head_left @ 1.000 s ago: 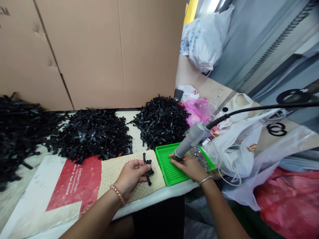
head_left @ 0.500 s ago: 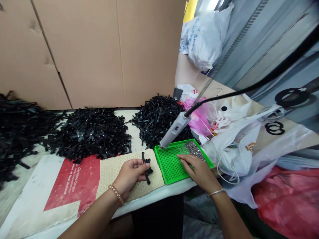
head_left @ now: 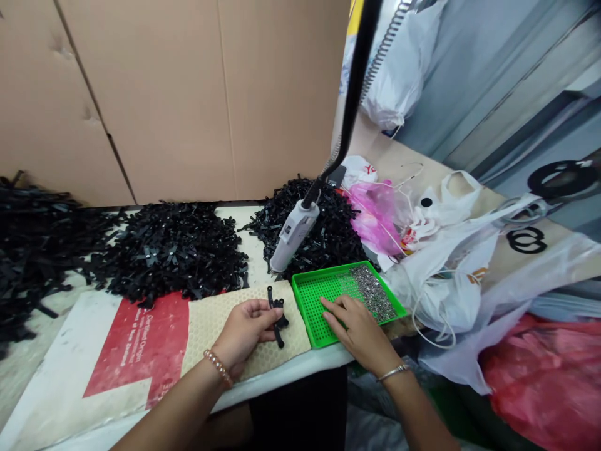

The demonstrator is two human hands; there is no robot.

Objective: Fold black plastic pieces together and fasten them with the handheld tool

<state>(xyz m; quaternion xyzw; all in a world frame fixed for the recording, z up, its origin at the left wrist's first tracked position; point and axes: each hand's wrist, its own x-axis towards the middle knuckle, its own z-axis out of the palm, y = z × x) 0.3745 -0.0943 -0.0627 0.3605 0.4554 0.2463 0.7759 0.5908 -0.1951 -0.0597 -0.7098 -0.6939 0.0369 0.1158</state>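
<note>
My left hand [head_left: 253, 322] is closed on a small black plastic linkage [head_left: 280, 341], with thumb and fingers pinching its jointed arms above the honeycomb-patterned beige pad [head_left: 211, 319]. Over the near side of a green perforated tray [head_left: 315, 313], my right hand [head_left: 359, 329] has its fingers apart. No object shows between them. Small silvery metal parts [head_left: 373, 291], perhaps screws, lie along the tray's right side. A grey electric screwdriver [head_left: 295, 235] hangs tilted from a black cord and spring, its lower end just behind the tray's left corner.
Heaps of black plastic parts [head_left: 169, 250] line the back of the table, with another heap [head_left: 323, 232] behind the tray. A large cardboard box [head_left: 164, 100] stands behind them. Plastic bags [head_left: 451, 250] crowd the right side. A red bag [head_left: 549, 382] is at the lower right.
The screwdriver has swung left and its cord now rises more steeply. My right hand has shifted left across the tray, away from the metal parts. My left hand stays put.
</note>
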